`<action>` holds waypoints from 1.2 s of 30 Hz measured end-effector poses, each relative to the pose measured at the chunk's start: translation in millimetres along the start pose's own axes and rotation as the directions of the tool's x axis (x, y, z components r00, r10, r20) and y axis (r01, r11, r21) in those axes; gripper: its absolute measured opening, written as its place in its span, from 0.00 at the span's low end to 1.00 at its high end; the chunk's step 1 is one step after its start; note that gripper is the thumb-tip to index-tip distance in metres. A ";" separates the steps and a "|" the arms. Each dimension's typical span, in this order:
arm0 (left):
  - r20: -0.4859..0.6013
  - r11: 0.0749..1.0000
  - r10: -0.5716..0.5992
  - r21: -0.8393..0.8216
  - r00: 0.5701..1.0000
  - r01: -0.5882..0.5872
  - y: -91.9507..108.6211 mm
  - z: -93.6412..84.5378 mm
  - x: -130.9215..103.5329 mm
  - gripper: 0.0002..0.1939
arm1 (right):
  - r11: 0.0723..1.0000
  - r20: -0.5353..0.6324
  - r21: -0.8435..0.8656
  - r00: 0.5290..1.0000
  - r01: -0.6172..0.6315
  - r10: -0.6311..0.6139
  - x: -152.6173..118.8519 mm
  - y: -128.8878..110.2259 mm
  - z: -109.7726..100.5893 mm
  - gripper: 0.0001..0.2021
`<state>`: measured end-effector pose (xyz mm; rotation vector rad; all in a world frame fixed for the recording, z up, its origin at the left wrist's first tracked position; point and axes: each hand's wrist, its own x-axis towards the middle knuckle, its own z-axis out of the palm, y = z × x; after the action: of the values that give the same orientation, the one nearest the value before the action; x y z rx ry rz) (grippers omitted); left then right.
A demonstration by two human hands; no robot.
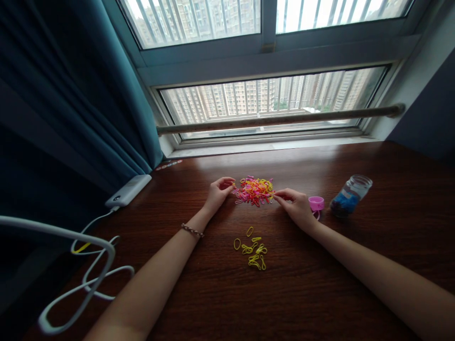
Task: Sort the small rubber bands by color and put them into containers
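A pile of small pink, red, orange and yellow rubber bands lies on the dark wooden table. At the pile's left edge, my left hand has its fingertips closed together; what they pinch is too small to make out. My right hand touches the right edge, thumb and index finger pinched, and any band between them cannot be told apart. Closer to me, several yellow bands lie loosely spread between my forearms.
Right of my right hand are a pink lid and a tilted glass jar with blue and dark contents. At left lie a white power strip and a looped white cable. A window and rail stand behind.
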<state>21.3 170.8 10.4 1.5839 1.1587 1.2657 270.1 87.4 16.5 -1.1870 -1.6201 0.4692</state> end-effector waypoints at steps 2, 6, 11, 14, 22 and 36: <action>-0.002 1.000 -0.002 0.020 1.000 0.002 -1.0 -0.3 0.2 0.13 | 0.997 0.058 0.079 0.998 -0.011 0.006 -4.5 -10.3 2.8 0.07; -0.013 0.997 0.025 0.079 1.000 -0.024 -2.3 -0.9 0.8 0.12 | 0.970 0.425 0.233 0.890 0.066 -0.162 -19.3 -37.8 7.7 0.07; 0.023 0.994 0.030 0.107 0.999 -0.033 5.0 -1.1 -2.2 0.11 | 0.961 0.515 0.208 0.815 0.182 -0.266 -23.0 -37.9 9.0 0.11; 0.154 0.994 0.051 0.084 0.987 -0.065 20.0 3.0 -10.4 0.11 | 0.977 0.236 0.012 0.949 0.214 -0.210 -10.0 -16.4 6.0 0.10; 0.787 0.754 0.214 0.244 0.579 -0.610 54.7 35.0 -51.8 0.17 | 0.921 0.221 -0.295 0.956 0.253 -0.191 5.8 20.1 3.8 0.13; 0.437 0.577 0.414 0.552 0.798 -0.602 17.7 11.1 -18.0 0.10 | 0.934 0.190 -0.283 0.967 0.219 -0.169 3.1 22.4 6.7 0.13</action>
<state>33.8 148.3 20.2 2.7178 1.0658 0.9403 274.6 101.6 -1.8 -1.2176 -1.9829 0.1978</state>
